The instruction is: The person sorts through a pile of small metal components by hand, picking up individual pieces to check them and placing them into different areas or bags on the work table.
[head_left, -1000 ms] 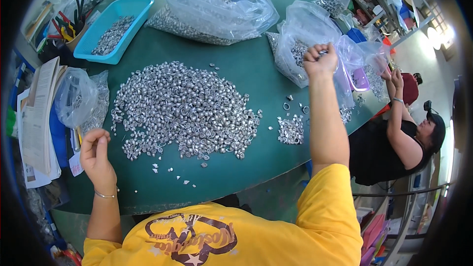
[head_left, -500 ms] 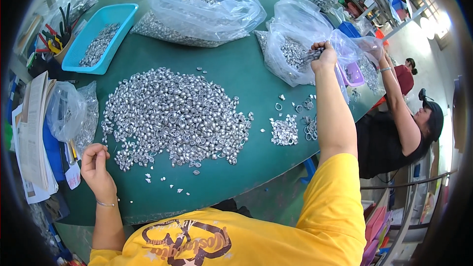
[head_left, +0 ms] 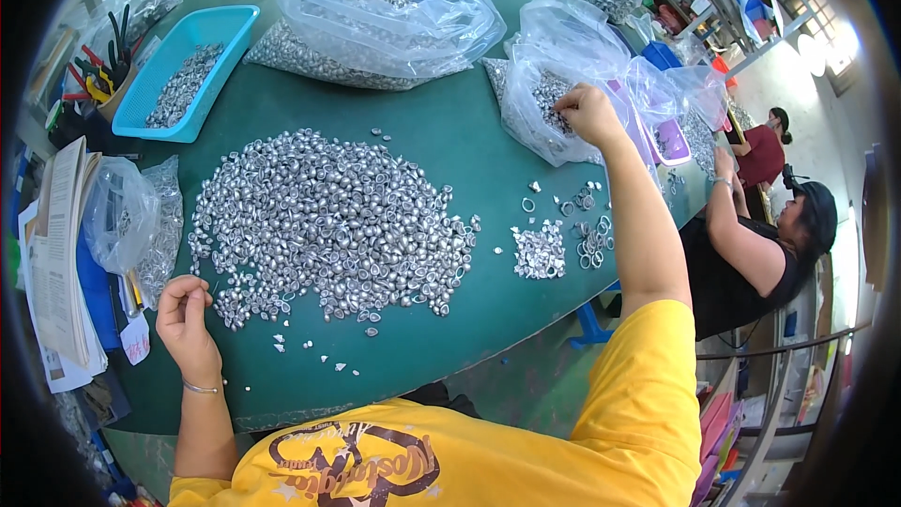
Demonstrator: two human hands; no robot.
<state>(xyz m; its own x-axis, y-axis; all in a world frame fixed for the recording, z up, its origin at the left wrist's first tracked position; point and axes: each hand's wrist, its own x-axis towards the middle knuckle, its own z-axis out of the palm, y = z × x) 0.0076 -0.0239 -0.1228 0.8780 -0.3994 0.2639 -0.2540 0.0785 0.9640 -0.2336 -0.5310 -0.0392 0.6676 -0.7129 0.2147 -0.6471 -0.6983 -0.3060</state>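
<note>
At the mouth of a clear plastic bag (head_left: 537, 136) of small silver metal pieces, my right hand (head_left: 589, 115) is turned palm down, its fingers drawn together and pointing in. What lies under those fingertips is hidden. By the left edge of a large pile of silver, teardrop-shaped metal pieces (head_left: 328, 216), my left hand (head_left: 190, 319) is closed, thumb against the fingers. A thin dark sliver shows beside its fingertips; I cannot make out whether it is held. The pile spreads over the green tabletop (head_left: 450, 141).
A bigger filled clear bag (head_left: 375, 38) stands behind the pile, with a blue basket (head_left: 202, 84) of metal pieces to its left. Small flat pieces (head_left: 540, 253) and rings (head_left: 593, 242) lie at right. A co-worker in black (head_left: 741, 272) sits beyond the right table edge.
My right hand has turned over and moved left, down to the bag's mouth; the metal pieces seen in it before no longer show. The co-worker's raised arm has come down. My left hand has barely moved.
</note>
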